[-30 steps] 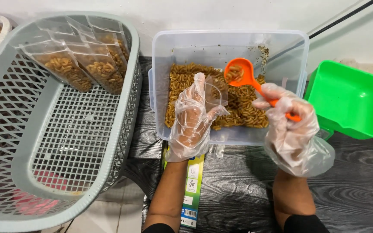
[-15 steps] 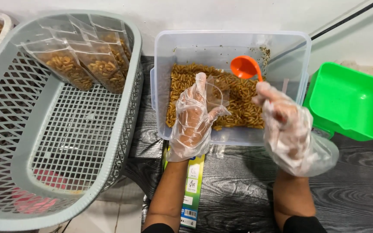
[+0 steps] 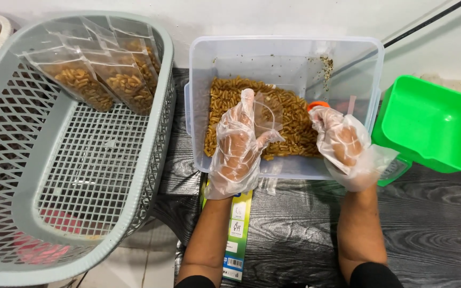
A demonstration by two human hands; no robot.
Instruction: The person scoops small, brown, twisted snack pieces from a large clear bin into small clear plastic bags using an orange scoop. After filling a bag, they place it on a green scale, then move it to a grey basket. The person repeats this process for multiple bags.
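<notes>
Two gloved hands work over a clear tub of snack sticks beside a big mesh basket.

The grey basket (image 3: 70, 176) fills the left side, with filled clear packets (image 3: 100, 74) leaning at its far end. The clear tub (image 3: 286, 58) sits just right of it, brown snack sticks (image 3: 294, 120) heaped inside, and a green tray (image 3: 428, 125) stands further right. The left hand (image 3: 237, 146) pinches a small clear bag (image 3: 267, 111) over the snacks. The right hand (image 3: 343, 143) is curled around an orange scoop (image 3: 317, 105), mostly hidden behind it, low in the tub.
</notes>
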